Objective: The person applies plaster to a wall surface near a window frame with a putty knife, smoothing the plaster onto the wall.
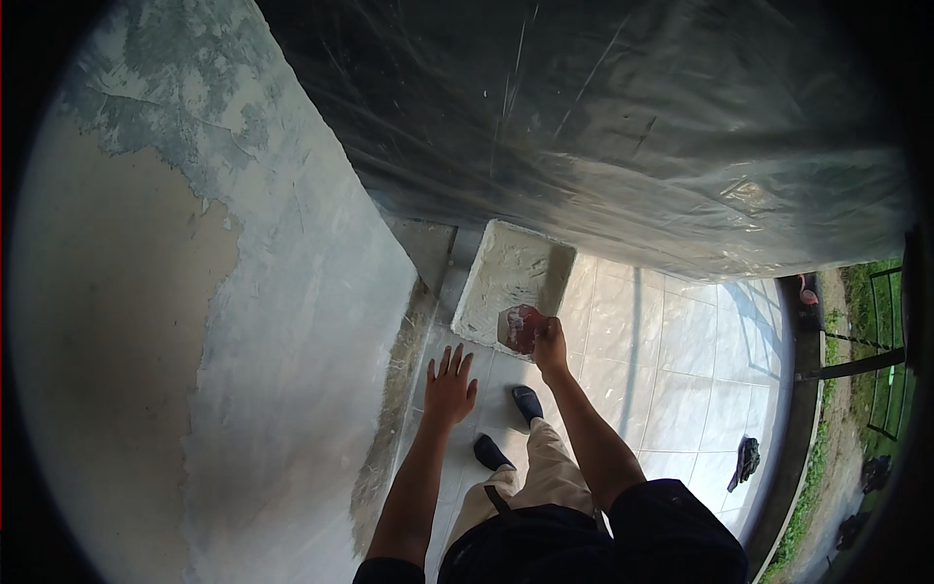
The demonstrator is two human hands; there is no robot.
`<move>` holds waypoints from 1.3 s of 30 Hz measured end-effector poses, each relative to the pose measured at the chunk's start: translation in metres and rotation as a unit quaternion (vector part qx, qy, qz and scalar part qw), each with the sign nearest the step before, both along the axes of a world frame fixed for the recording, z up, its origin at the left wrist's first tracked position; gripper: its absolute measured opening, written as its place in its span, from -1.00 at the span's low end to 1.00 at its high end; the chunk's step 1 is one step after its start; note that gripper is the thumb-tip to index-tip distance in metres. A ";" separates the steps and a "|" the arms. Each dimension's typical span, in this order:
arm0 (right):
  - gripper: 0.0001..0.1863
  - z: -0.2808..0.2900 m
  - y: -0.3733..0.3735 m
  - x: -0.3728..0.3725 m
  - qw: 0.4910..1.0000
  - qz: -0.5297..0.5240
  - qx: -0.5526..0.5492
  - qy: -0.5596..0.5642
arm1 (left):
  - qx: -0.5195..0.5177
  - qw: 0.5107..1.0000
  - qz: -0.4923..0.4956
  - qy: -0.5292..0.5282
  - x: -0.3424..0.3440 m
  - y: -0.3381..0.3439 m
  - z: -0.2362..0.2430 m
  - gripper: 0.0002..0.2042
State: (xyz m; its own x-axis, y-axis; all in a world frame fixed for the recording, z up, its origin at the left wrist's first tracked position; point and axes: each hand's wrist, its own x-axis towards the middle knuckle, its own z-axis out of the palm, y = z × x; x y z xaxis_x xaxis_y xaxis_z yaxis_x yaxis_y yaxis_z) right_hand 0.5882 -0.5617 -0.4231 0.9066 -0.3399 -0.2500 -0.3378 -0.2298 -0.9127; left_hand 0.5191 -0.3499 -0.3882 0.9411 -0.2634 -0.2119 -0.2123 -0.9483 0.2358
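My right hand (551, 345) is closed round a dark red plaster scraper (520, 325) smeared with whitish plaster. The scraper is over the near right part of a rectangular tray (471, 290); whether its edge touches the bottom I cannot tell. Pale wet plaster (514, 273) coats the inside of that tray. Empty, with fingers spread, my left hand (450, 387) hovers between the tray's near side and the wall. On the left, the wall (282, 321) carries a grey-white plaster coat, with a smoother beige area farther left.
Black plastic sheeting (623, 127) hangs across the far side. Pale floor tiles (671, 331) stretch to the right, where a dark crumpled item (744, 462) lies. Beyond a low dark ledge (803, 467) are grass and a pink flamingo figure (808, 292). My feet stand near the tray.
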 end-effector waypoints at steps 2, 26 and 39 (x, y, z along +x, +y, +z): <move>-0.85 0.005 0.002 0.017 0.997 0.014 0.079 0.020 | -0.007 1.000 0.017 0.018 0.005 0.000 -0.007 -0.45; -0.57 -0.120 -0.035 0.209 0.884 0.418 -0.180 -0.102 | -0.061 0.992 0.088 0.068 0.060 -0.080 -0.116 -0.45; -0.56 -0.142 -0.019 0.219 0.858 0.446 -0.227 -0.117 | -0.075 0.986 0.134 0.067 0.030 -0.077 -0.137 -0.43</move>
